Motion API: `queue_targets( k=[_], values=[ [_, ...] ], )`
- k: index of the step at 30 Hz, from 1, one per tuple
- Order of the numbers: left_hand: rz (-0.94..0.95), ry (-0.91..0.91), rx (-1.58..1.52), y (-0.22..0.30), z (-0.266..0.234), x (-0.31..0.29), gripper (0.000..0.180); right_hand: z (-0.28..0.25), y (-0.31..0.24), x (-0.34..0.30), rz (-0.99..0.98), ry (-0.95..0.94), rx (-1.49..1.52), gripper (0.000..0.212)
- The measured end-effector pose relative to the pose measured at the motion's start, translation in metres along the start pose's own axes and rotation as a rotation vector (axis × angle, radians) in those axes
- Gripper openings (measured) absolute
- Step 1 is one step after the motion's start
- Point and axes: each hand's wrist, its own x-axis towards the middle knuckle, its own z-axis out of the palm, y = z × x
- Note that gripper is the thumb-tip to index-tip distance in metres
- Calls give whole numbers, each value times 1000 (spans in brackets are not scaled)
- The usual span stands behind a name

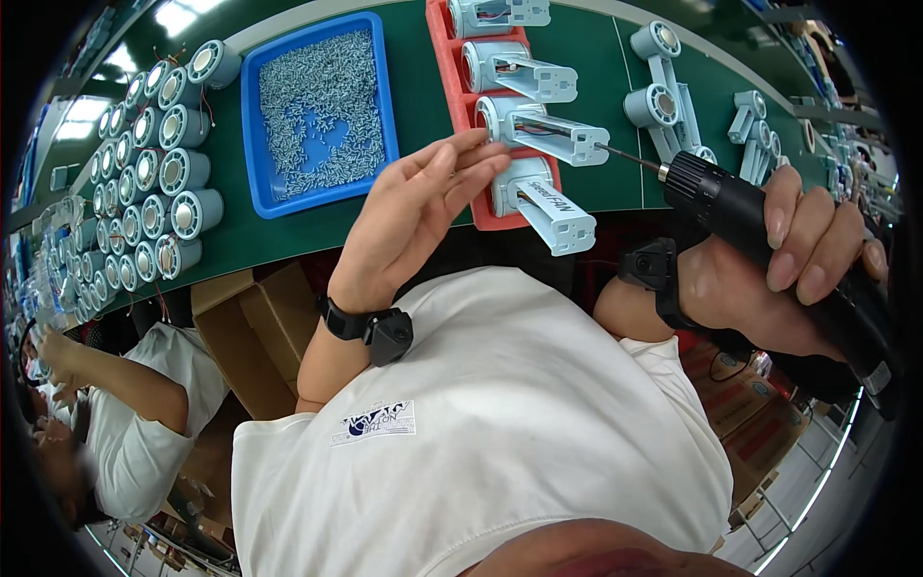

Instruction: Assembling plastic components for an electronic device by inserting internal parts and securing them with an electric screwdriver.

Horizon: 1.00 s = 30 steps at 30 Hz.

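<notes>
With the left hand [409, 207] half-open, any hold indiscernible, the electric screwdriver [716, 192] wrapped by the right hand [812, 240] may slip if misaligned with the pale-blue fan housing [574, 144] between both hands.

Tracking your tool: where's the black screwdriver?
Head view, right side: the black screwdriver is in the right hand, its bit pointing left at a pale-blue housing in the red tray.

**Bright table, bent edges**

Even, cool light lit the table [413, 87], leaving soft shading on the white shirt [500, 413]. White glare patches [183, 16] showed beyond the table's far left edge. The pale-blue fan part [553, 135] looked fairly sharp; a co-worker's head [72, 466] was blurred. Straight lines bowed toward a black rim.
</notes>
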Motion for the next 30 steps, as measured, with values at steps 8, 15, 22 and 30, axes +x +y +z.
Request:
queue_targets(
  k=[8, 15, 22, 30],
  values=[
    [86, 77, 88, 2, -22, 1, 39, 12, 20, 5, 0, 10, -87, 70],
    [-7, -351, 34, 0, -52, 22, 36, 14, 33, 17, 22, -163, -27, 64],
    [179, 23, 175, -15, -12, 38, 30, 24, 33, 13, -12, -108, -106, 56],
    [168, -83, 17, -26, -21, 44, 24, 10, 6, -3, -39, 105, 68, 52]
  ],
)
